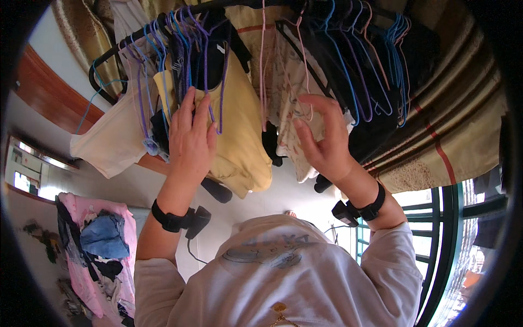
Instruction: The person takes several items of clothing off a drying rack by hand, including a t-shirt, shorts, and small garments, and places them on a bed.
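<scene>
My left hand lies with its fingers apart against a yellow garment and the purple hangers beside it. My right hand is raised, thumb and forefinger apart in a C shape. It is close to a pink hanger and a pale patterned garment; whether the fingertips touch either I cannot tell. Both garments hang from a black clothes rail. A white garment hangs left of my left hand. Dark garments are to the right of my right hand.
Blue and pink hangers are bunched at the rail's right. Gold curtains hang behind. At lower left, denim and other clothes lie on a pink cloth. A barred window is at right. Wrist devices trail cables.
</scene>
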Action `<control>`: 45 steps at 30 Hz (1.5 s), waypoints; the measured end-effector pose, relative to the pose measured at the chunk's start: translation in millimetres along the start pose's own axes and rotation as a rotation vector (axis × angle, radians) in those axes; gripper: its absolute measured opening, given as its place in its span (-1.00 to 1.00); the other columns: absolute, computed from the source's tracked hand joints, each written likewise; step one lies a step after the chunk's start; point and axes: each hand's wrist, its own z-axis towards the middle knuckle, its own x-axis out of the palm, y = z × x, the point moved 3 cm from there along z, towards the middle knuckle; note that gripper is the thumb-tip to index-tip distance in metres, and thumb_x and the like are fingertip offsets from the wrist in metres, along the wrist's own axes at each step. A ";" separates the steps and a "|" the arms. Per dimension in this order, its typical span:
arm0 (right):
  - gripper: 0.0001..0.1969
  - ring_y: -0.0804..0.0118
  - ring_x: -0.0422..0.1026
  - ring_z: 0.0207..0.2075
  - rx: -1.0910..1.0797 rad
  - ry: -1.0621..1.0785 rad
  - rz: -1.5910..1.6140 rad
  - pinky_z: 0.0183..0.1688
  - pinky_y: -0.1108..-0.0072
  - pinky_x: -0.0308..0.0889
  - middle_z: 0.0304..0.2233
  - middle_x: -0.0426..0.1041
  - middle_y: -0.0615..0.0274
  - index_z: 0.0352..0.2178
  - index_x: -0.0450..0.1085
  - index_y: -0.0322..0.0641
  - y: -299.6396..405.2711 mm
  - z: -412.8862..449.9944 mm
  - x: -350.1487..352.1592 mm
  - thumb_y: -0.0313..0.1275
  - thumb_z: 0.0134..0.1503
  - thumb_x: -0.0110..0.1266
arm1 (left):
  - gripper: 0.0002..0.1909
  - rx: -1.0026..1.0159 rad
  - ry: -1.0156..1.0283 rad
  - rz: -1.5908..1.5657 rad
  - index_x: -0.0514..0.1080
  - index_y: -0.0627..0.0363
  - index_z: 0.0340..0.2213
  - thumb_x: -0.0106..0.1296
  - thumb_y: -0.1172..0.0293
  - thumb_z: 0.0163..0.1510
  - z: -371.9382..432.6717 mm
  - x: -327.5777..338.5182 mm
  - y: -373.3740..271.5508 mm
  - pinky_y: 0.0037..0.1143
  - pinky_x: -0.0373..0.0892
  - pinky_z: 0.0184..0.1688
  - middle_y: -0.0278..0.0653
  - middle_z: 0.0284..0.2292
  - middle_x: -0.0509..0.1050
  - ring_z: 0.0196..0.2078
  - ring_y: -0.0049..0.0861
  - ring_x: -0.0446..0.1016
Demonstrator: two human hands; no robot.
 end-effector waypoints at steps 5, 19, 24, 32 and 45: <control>-0.61 0.11 0.38 -0.20 -0.019 0.236 0.385 -0.20 0.53 0.30 -0.18 0.33 -0.04 -0.09 0.17 -0.38 27.4 24.1 64.7 -0.54 0.02 0.03 | -0.42 -0.114 0.059 -0.309 0.18 0.21 -0.01 -0.05 0.63 -0.17 -7.2 2.7 15.1 -0.32 0.21 0.00 -0.01 -0.03 0.25 -0.06 -0.14 0.26; -0.75 0.46 0.30 -0.58 0.763 0.490 0.561 -0.60 0.61 0.23 -0.56 0.34 0.29 -0.38 0.32 -0.28 -41.0 73.3 155.6 -0.33 -0.04 0.11 | -0.51 -0.024 0.155 -0.425 0.20 0.18 -0.01 -0.01 0.40 0.00 -30.3 -5.8 28.1 -0.35 0.27 -0.17 -0.08 -0.17 0.40 -0.21 -0.26 0.39; -0.78 0.58 0.12 -0.64 0.913 0.376 0.605 -0.65 0.69 0.08 -0.64 0.17 0.45 -0.31 0.33 -0.22 -61.1 64.8 95.1 -0.29 0.09 -0.03 | -0.76 0.074 0.043 -0.129 0.43 0.23 -0.35 0.02 0.32 -0.02 -30.8 -4.1 31.5 -0.36 0.26 -0.18 -0.13 -0.21 0.43 -0.22 -0.26 0.38; -0.80 0.61 0.03 -0.70 0.971 0.134 0.339 -0.68 0.72 -0.06 -0.68 0.11 0.46 -0.29 0.36 -0.30 -74.9 62.2 42.4 -0.39 0.15 -0.11 | -0.43 0.074 0.111 -0.431 0.18 0.31 -0.01 0.01 0.20 0.03 7.2 7.6 -16.6 -0.33 0.23 0.01 0.07 -0.04 0.27 0.00 -0.06 0.26; -0.78 0.54 0.23 -0.66 0.917 0.139 0.491 -0.64 0.68 0.17 -0.63 0.25 0.35 -0.23 0.30 -0.35 -88.6 36.9 33.2 -0.42 0.12 -0.09 | -0.07 -0.320 0.433 -0.871 0.14 0.23 0.04 0.15 -0.16 -0.23 62.0 91.5 -2.2 -0.41 0.18 0.06 0.07 0.03 0.17 0.09 -0.21 0.17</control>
